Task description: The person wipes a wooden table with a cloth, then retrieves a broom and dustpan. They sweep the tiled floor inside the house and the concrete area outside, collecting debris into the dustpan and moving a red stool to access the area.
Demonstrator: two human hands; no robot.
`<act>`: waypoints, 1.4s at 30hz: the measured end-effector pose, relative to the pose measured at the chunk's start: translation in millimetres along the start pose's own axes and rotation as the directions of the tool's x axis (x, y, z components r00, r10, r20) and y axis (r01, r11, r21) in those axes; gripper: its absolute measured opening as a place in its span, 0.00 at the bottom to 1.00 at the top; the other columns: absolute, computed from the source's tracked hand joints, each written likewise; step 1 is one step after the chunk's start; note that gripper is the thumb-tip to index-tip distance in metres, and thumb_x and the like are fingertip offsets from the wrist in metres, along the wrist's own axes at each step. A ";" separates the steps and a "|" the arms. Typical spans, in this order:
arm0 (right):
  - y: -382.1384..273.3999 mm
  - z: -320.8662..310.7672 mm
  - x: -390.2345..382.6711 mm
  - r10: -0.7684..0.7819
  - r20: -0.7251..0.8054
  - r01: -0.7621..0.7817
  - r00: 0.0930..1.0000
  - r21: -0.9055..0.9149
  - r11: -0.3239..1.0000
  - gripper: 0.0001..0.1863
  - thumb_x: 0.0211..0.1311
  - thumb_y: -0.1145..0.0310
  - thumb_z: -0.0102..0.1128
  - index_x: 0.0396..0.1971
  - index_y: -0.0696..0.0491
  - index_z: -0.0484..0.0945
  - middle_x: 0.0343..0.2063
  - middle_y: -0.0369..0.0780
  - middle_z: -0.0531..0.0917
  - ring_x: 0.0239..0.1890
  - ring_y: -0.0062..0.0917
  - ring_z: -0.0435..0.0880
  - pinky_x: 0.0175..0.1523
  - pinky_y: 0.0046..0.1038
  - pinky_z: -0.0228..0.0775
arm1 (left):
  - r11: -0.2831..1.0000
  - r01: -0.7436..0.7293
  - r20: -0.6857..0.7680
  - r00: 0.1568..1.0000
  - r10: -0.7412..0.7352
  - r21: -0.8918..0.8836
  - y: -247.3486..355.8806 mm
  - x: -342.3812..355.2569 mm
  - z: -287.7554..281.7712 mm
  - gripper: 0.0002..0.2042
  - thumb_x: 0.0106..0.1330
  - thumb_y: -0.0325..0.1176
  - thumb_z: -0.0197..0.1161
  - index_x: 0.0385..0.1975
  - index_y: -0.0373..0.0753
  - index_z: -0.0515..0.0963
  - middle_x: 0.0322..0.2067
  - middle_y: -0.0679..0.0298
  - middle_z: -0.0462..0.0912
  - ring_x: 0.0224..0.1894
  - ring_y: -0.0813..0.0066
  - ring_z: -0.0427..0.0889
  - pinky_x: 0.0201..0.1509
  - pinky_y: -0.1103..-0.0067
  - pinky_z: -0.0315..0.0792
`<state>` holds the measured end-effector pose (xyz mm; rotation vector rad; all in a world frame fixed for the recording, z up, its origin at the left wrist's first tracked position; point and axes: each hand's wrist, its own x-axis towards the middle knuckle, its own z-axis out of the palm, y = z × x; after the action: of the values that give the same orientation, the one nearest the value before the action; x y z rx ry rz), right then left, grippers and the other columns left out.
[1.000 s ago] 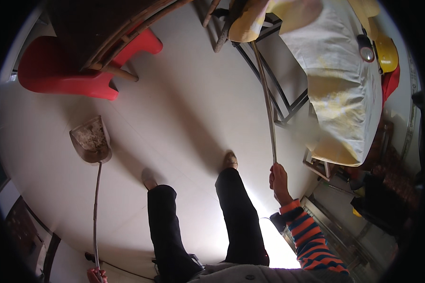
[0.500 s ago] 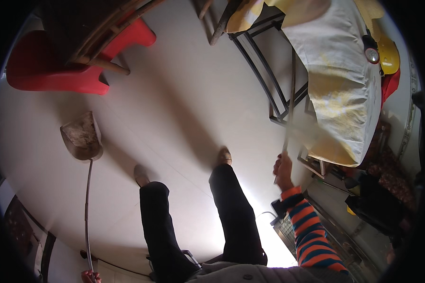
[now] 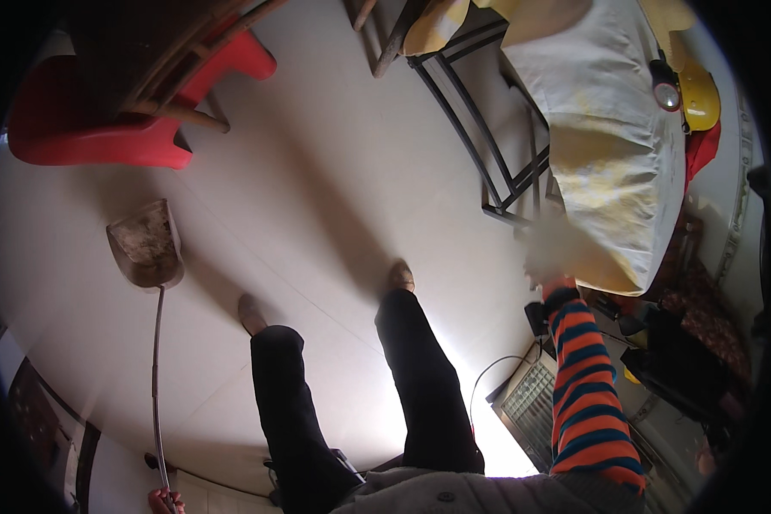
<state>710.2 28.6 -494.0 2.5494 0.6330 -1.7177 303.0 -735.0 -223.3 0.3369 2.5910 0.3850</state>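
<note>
At the lower left edge my left hand is closed round the long thin handle of a dustpan. The dustpan's stained, dirty pan lies on the floor ahead of that hand. My right hand, smeared by motion, is by the near corner of a cloth-covered table. From it a long thin stick runs away toward the space beside and under the table; its far end is hidden. Orange and blue stripes cover my right sleeve, with a dark band at the wrist.
A red plastic chair and a wooden piece of furniture stand at the far left. The table's black metal frame reaches the floor at the right. A yellow helmet and a round-headed torch are at the table's right edge.
My right hand has moved right and farther away, toward the table corner, with the stick. The view has shifted slightly. The dustpan and my left hand stay nearly in place.
</note>
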 end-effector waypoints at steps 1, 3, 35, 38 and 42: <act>9.4 -8.6 -16.0 0.039 0.007 -0.040 0.999 0.074 0.996 0.21 0.57 0.43 0.35 0.22 0.46 0.58 0.06 0.29 0.52 0.05 0.14 0.49 0.08 0.20 0.40 | 0.998 0.021 0.014 1.000 -0.021 -0.053 -6.6 -0.9 -1.7 0.10 0.61 0.34 0.47 0.28 0.36 0.74 0.29 0.58 0.74 0.34 0.60 0.70 0.40 0.65 0.63; 22.9 -21.0 -55.7 0.167 0.102 -0.173 0.981 0.054 0.983 0.21 0.58 0.44 0.35 0.21 0.46 0.58 0.07 0.29 0.52 0.06 0.13 0.49 0.08 0.20 0.41 | 0.985 0.067 0.047 0.997 -0.061 -0.159 -16.6 -2.6 -4.7 0.09 0.62 0.33 0.47 0.31 0.36 0.74 0.32 0.56 0.74 0.37 0.58 0.71 0.43 0.63 0.63; 421.3 55.2 -22.0 -0.573 0.085 0.452 0.815 -0.713 0.536 0.07 0.58 0.65 0.45 0.28 0.52 0.64 0.12 0.47 0.72 0.16 0.45 0.73 0.19 0.40 0.62 | 0.730 0.501 0.223 0.864 -0.451 -0.465 24.2 83.2 -35.0 0.18 0.62 0.35 0.45 0.51 0.37 0.61 0.52 0.61 0.63 0.54 0.70 0.61 0.53 0.69 0.61; 422.6 74.1 23.1 -0.623 0.026 0.515 0.782 -0.591 0.622 0.08 0.58 0.62 0.45 0.29 0.51 0.64 0.13 0.49 0.73 0.19 0.48 0.73 0.21 0.43 0.61 | 0.786 0.473 0.195 0.881 -0.431 -0.399 47.0 96.9 -11.9 0.18 0.62 0.35 0.45 0.51 0.37 0.61 0.51 0.61 0.64 0.53 0.70 0.62 0.52 0.69 0.61; 406.7 112.2 69.2 -0.698 -0.033 0.608 0.716 -0.463 0.646 0.09 0.58 0.60 0.45 0.28 0.50 0.65 0.15 0.50 0.74 0.21 0.50 0.72 0.24 0.45 0.62 | 0.826 0.443 0.170 0.896 -0.409 -0.349 65.6 112.2 4.5 0.18 0.62 0.35 0.45 0.51 0.37 0.61 0.51 0.60 0.64 0.52 0.70 0.62 0.51 0.70 0.62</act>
<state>766.6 -347.5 -689.4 2.3136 1.9183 -1.1803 221.0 -638.8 -254.4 -0.3544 2.3407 0.6726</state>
